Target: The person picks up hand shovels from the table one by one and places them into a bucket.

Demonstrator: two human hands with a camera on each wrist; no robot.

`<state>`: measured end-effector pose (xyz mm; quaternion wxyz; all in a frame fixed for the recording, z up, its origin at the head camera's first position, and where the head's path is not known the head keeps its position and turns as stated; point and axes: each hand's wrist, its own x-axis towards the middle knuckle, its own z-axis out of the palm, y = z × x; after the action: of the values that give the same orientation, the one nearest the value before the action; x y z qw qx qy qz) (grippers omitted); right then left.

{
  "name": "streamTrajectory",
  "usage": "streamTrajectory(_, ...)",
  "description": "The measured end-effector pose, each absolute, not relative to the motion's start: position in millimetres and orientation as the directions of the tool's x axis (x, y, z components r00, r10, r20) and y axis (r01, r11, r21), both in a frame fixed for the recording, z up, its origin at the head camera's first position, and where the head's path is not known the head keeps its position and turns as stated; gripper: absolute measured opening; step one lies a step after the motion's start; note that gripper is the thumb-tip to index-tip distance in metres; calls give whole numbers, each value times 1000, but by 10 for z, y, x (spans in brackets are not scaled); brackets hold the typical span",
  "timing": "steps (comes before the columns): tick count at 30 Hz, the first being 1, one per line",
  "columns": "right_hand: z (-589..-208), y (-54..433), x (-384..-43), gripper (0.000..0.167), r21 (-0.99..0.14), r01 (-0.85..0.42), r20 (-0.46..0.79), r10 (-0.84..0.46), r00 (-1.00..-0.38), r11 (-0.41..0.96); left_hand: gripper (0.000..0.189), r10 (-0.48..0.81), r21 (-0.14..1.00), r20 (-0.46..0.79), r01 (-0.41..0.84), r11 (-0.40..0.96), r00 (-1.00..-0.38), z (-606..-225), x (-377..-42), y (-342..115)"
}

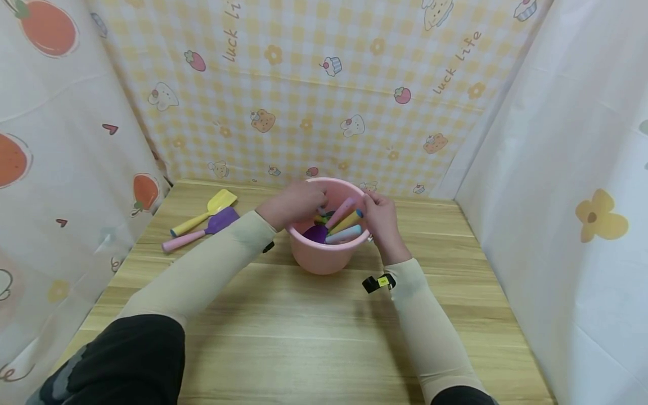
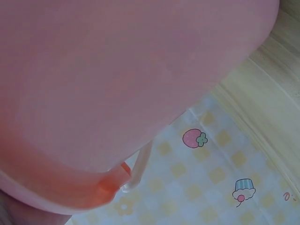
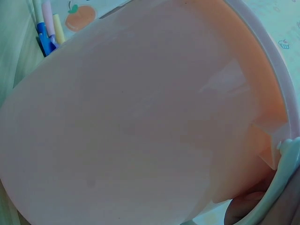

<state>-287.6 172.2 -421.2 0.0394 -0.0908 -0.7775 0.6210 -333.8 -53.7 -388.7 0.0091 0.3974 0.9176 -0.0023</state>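
Note:
A pink bucket (image 1: 324, 256) stands on the wooden table, holding several utensils. Inside it show a purple-headed tool with a pink handle (image 1: 341, 214), a yellow handle with a blue end (image 1: 346, 222) and a light blue handle (image 1: 344, 234). My left hand (image 1: 296, 202) reaches over the bucket's left rim, fingers bent down inside; I cannot tell whether they hold anything. At the right rim, my right hand (image 1: 379, 216) pinches the edge with thumb and fingers. The right wrist view shows its fingers (image 3: 248, 206) beside the bucket's white carrying handle (image 3: 286, 173).
Left of the bucket lie a yellow spatula (image 1: 220, 201) and a purple spatula (image 1: 221, 219) with a pink handle. My left forearm passes just in front of them. A checked curtain (image 1: 304, 84) closes the back, with white curtains (image 1: 557, 169) at both sides.

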Motion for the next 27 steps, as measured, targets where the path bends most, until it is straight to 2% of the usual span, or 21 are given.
streamTrajectory(7, -4214, 1717, -2881, 40, -972, 103, -62, 195, -979, 210, 10, 726, 47, -30, 725, 687, -687, -3922, -3372, -538)
streamTrajectory(20, -4213, 1718, -2870, 40, -974, 92, -51, 198, -979, 208, 12, 712, 6, -74, 714, 700, -698, -3911, -3389, -504)
streamTrajectory(27, -4226, 1730, -2874, 39, -976, 79, -40, 189, -981, 205, 5, 719, -33, -52, 721, 692, -693, -3961, -3417, -503)
